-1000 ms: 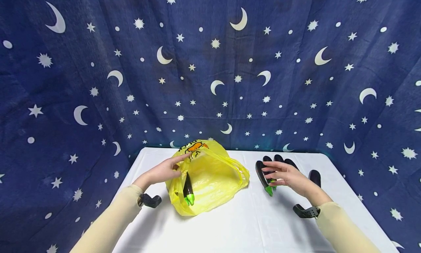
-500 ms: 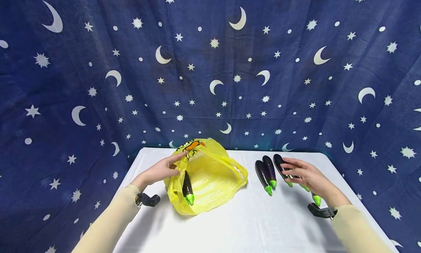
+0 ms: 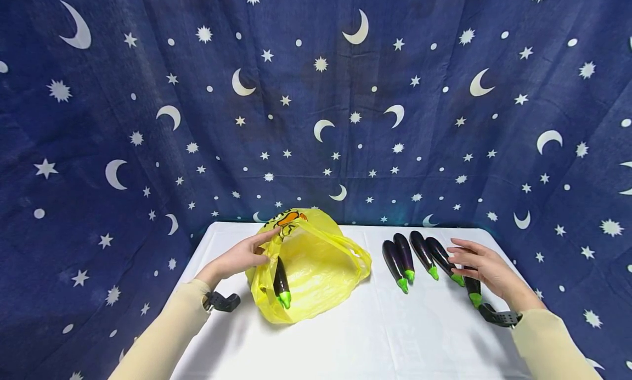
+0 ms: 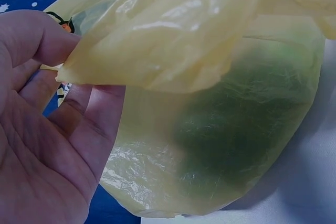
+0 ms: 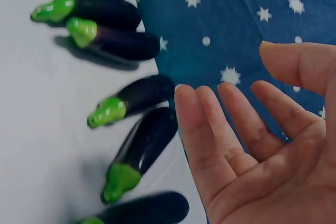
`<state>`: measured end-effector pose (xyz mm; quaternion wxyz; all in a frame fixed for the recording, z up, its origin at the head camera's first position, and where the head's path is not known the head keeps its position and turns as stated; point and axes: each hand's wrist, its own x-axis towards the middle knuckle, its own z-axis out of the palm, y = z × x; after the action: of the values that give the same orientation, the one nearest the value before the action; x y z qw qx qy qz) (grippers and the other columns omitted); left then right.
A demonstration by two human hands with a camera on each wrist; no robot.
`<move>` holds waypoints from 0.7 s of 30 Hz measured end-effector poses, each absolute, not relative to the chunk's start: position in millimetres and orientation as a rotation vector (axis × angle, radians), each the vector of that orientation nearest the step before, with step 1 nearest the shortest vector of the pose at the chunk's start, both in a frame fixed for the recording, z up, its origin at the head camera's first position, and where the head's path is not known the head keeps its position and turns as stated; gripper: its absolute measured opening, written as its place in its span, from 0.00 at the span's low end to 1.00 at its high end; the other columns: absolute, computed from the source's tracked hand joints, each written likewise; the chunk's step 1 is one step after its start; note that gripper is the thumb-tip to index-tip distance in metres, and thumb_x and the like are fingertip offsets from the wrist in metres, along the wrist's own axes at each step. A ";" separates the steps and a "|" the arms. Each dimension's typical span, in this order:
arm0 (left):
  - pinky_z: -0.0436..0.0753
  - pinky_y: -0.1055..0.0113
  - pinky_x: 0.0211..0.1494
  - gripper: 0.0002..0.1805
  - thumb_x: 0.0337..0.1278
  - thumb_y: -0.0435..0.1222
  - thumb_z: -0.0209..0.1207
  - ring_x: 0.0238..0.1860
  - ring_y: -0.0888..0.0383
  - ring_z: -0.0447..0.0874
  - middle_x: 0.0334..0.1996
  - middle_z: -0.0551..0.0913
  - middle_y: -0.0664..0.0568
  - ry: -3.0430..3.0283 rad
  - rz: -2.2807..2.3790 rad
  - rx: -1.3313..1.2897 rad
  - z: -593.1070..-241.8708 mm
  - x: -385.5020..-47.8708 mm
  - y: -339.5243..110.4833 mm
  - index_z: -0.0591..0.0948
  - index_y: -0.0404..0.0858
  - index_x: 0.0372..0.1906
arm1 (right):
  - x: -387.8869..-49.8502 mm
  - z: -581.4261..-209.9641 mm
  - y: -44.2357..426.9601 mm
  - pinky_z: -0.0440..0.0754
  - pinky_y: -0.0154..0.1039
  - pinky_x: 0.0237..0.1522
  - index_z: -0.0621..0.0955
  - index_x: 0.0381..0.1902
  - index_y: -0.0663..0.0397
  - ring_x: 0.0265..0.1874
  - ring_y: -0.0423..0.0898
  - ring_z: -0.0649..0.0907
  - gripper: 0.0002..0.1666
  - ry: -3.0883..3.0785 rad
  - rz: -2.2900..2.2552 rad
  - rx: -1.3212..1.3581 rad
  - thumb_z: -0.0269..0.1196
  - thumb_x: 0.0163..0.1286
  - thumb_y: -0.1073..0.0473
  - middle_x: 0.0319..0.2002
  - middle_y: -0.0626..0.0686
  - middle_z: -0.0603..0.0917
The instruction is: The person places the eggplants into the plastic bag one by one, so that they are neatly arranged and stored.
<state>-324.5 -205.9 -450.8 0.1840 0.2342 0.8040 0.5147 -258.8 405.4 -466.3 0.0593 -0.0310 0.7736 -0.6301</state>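
Note:
A yellow plastic bag [image 3: 321,281] lies on its side at the table's left half, its mouth spread towards me. Inside it, near the left edge, is one dark eggplant [image 3: 281,278] with a green cap; in the left wrist view it shows only as a dark blur through the plastic. My left hand [image 3: 238,260] pinches the bag's rim between thumb and fingers. Over the right end of a row of several eggplants [image 3: 422,248], my right hand [image 3: 489,270] hovers with fingers extended and nothing in its grasp. It partly covers the rightmost eggplant [image 3: 472,287].
A white cloth covers the table [image 3: 345,347]. Dark blue fabric [image 3: 316,106] with moons and stars hangs behind and along the sides. In the right wrist view, two eggplants [image 5: 118,43] lie close together and the others fan out below.
My right hand has travelled rightwards above the eggplants, uncovering those on the left of the row. My left hand still holds the bag's rim and has barely moved.

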 end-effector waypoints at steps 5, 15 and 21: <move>0.81 0.60 0.55 0.45 0.62 0.28 0.60 0.59 0.50 0.79 0.79 0.60 0.52 2.280 1.434 0.664 -449.9 -323.8 -205.7 0.59 0.55 0.82 | -260.0 -471.5 414.8 0.83 0.48 0.54 0.53 0.78 0.73 0.47 0.31 0.82 0.45 2.482 -1.793 -0.007 0.61 0.77 0.55 0.60 0.50 0.77; 0.84 0.61 0.50 0.46 0.60 0.27 0.59 0.55 0.51 0.81 0.77 0.63 0.48 2.265 1.451 0.657 -451.0 -323.8 -206.6 0.59 0.53 0.82 | -258.2 -478.2 431.9 0.82 0.50 0.55 0.55 0.77 0.75 0.42 0.24 0.78 0.47 2.686 -1.570 0.112 0.61 0.77 0.49 0.65 0.72 0.74; 0.84 0.61 0.49 0.46 0.60 0.27 0.59 0.53 0.51 0.82 0.77 0.63 0.47 2.271 1.448 0.658 -451.6 -324.0 -206.1 0.59 0.53 0.82 | -258.2 -482.9 439.0 0.73 0.64 0.62 0.55 0.77 0.75 0.43 0.28 0.77 0.48 2.722 -1.468 0.204 0.60 0.77 0.46 0.67 0.77 0.69</move>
<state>-324.0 -206.1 -451.6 0.1832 0.2334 0.8052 0.5134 -258.2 439.0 -482.9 0.0210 0.0660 0.8780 -0.4737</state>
